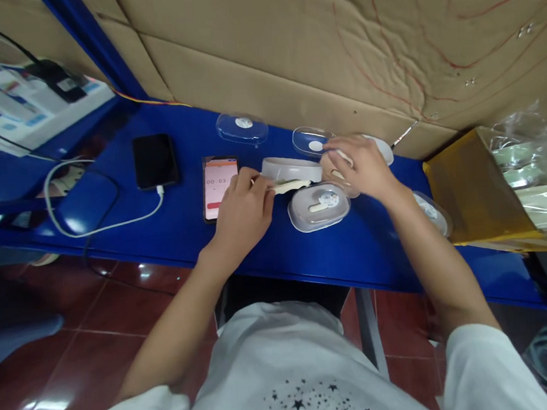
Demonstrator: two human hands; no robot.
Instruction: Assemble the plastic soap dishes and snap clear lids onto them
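My left hand (243, 204) pinches a slim cream-coloured strip, like a handle (293, 185), which points right. Behind that strip a white oval dish (285, 170) seems to stand on its side. My right hand (364, 164) is closed around a small white stick-like piece (345, 156), above a pinkish oval dish (349, 188). Between the hands and nearer my body lies a white oval box with a clear lid (311, 217), a label on it and a pale piece showing. Clear oval lids (254, 129) (302, 139) rest along the back.
A phone (220, 178) with a running timer lies by my left hand. Further left are a black device (154, 162), a white cable (111, 228) and a power strip (47, 117). Rightward, a clear-lidded piece (434, 215) lies beside a cardboard box (475, 185) of wrapped containers.
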